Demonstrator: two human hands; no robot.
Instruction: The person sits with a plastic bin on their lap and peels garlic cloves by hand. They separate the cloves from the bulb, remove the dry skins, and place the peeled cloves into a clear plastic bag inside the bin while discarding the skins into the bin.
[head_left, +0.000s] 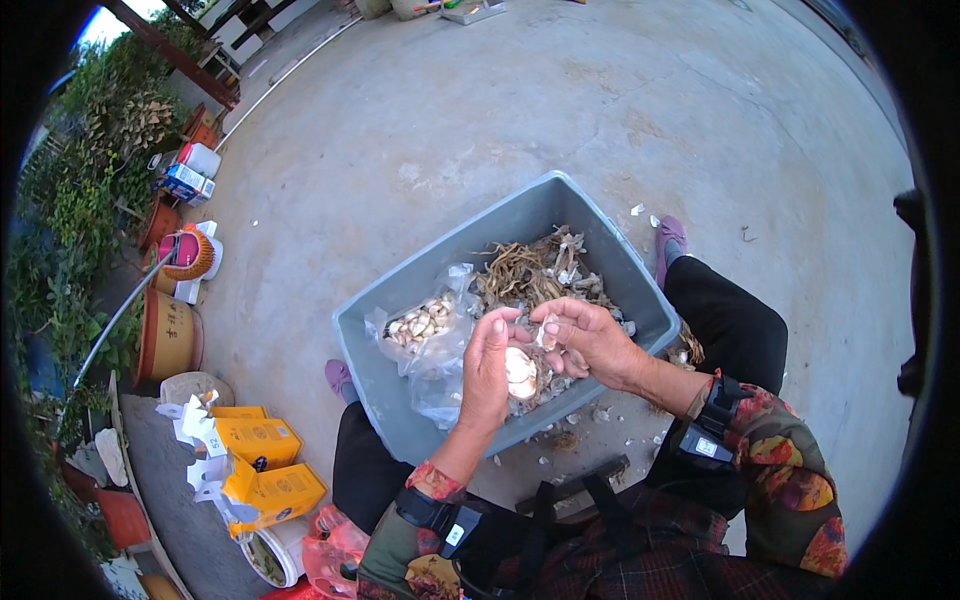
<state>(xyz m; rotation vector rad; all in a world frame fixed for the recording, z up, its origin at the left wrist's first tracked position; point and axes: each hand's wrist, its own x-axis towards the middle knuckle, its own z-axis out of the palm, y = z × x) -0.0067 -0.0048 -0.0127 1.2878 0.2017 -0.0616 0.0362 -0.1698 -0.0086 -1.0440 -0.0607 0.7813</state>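
A grey plastic tub (480, 232) sits between the person's legs. Over its near side, my right hand (589, 337) has its fingertips closed on a piece of whitish garlic skin (547, 331). My left hand (489, 367) is raised just beside it, fingers slightly curled; a pale garlic bulb (520, 373) shows by its palm, and whether the hand holds it is hard to tell. A clear plastic bag (435, 375) in the tub's left part holds garlic cloves (421, 321). Dry garlic stalks (517, 274) and papery skins lie in the far right part.
Yellow cardboard boxes (259, 442), a white bucket (274, 555) and a red plastic bag (334, 551) stand at lower left. Potted plants and a flower pot (169, 334) line the left edge. Scraps of skin (601, 414) lie on the concrete near the tub.
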